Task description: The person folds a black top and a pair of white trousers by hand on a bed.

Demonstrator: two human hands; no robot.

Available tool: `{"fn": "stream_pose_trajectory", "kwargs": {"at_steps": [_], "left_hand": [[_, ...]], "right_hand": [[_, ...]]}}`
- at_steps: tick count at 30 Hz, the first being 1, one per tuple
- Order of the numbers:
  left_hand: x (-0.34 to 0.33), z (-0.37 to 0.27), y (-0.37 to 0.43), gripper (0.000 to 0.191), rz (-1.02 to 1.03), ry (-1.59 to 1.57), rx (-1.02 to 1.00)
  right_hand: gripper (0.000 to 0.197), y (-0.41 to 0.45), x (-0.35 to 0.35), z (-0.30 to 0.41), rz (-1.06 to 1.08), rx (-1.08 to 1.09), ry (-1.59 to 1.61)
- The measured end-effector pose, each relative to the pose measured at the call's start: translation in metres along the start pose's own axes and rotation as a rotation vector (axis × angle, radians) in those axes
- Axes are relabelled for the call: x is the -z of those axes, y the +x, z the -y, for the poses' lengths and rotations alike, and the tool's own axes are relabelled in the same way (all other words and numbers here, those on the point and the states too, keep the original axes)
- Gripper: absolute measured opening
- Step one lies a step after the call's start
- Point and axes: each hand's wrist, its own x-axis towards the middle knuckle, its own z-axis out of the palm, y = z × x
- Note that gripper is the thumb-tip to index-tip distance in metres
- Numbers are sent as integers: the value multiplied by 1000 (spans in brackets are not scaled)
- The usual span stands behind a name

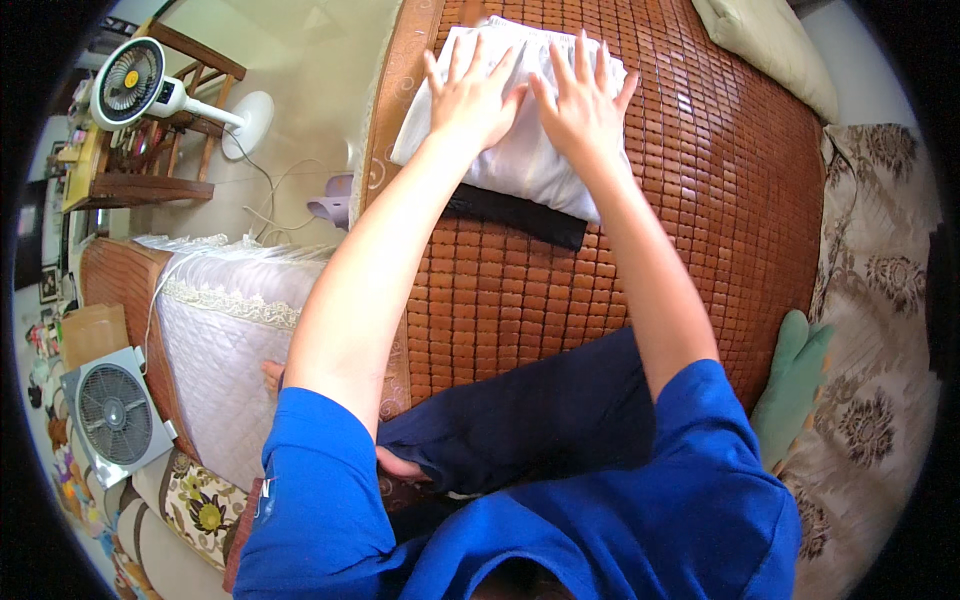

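Observation:
White garment with a gathered edge [525, 169] lies folded on the brown tile sleeping mat [517, 300]. My left hand [472, 101] rests palm down on its left part, fingers spread. On its right part my right hand [583, 105] also lies flat with spread fingers, the thumbs of both hands close together. A folded black cloth [517, 216] sticks out from under the near edge of the white garment. Neither hand grips anything.
A white pedestal fan [131, 79] stands on the floor at the upper left, a grey box fan [114, 412] at the lower left. Purple slippers [334, 201] lie beside the bed. A cream quilt [765, 45] and a green plush item [787, 382] are at the right.

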Motion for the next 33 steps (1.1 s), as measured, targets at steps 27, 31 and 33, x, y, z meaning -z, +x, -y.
{"fn": "stream_pose_trajectory", "kwargs": {"at_steps": [27, 31, 33], "left_hand": [[7, 49, -59, 32, -29, -1364, 542], [47, 52, -65, 42, 149, -1231, 515], [52, 47, -78, 45, 54, -856, 505]], "right_hand": [[43, -71, 44, -33, 92, -736, 1252], [46, -78, 70, -44, 168, -716, 1109], [52, -85, 70, -40, 214, -670, 512]]}}
